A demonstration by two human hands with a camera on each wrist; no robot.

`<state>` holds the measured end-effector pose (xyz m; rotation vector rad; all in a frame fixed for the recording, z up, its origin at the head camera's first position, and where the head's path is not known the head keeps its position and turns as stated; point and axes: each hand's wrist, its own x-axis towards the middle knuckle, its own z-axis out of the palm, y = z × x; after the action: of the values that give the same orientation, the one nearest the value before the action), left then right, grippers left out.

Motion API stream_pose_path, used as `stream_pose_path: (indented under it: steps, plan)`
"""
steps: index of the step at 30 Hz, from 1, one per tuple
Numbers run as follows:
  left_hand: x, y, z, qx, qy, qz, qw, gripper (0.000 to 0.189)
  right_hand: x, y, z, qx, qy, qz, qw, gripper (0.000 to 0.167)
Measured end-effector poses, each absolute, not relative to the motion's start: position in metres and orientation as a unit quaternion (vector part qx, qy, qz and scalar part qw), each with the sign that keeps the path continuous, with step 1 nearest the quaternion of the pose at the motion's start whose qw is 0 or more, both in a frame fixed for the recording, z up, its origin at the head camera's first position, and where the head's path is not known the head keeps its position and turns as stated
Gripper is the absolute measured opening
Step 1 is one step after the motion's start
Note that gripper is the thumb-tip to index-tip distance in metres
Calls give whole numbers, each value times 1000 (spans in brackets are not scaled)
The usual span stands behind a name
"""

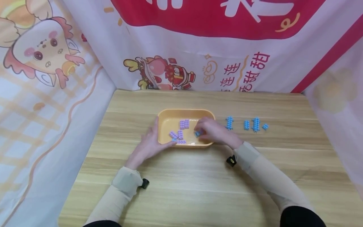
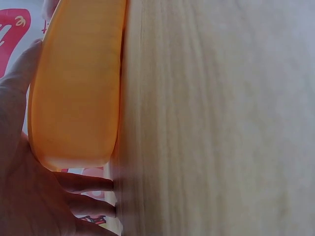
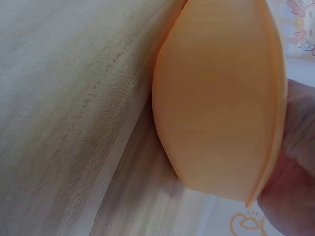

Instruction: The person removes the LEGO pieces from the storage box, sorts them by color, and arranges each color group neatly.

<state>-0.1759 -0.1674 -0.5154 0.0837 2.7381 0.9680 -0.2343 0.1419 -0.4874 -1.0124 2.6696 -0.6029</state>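
Observation:
A shallow yellow-orange plastic tray [image 1: 185,111] stands on the wooden table, with several purple toy bricks [image 1: 184,124] lying inside. My left hand [image 1: 150,142] holds its left front corner, thumb over the front rim and fingers along the left end. In the left wrist view those fingers [image 2: 83,184] stretch down past the tray's end wall [image 2: 78,98]. Inside the tray's right half, my right hand [image 1: 211,129] pinches a small blue brick [image 1: 197,134]. Part of another blue piece [image 1: 174,139] shows near the left thumb. The right wrist view shows the tray wall [image 3: 216,103] but hides the fingertips.
Right of the tray, several blue pieces lie on the table [image 1: 181,189]: a long piece with side pegs [image 1: 229,123], a plain brick [image 1: 246,125], another pegged piece [image 1: 256,125] and a small brick [image 1: 265,126]. Printed cloth [image 1: 107,47] hangs behind and at the sides.

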Motion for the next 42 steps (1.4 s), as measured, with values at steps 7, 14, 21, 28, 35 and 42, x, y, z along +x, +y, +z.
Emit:
stream_pose_path:
  steps: [7, 14, 21, 28, 35, 42]
  plan:
    - [-174, -168, -519, 30, 936, 332, 112, 149, -240, 134, -496, -339, 921, -162, 105, 27]
    - [-173, -166, -518, 28, 936, 332, 117, 148, -242, 134, -502, -323, 925, -173, 97, 20]
    - [-173, -167, -519, 25, 936, 330, 121, 151, -241, 138, -504, -329, 915, -223, 71, 20]
    - [-173, -166, -519, 24, 939, 320, 121, 150, -238, 140, -501, -311, 909, -272, 57, 25]
    - [-172, -166, -518, 25, 940, 320, 119, 150, -234, 147, -494, -291, 908, -296, 50, 28]
    - [-172, -168, -516, 27, 939, 325, 109, 150, -228, 173, -482, -279, 897, -344, 1, 28]
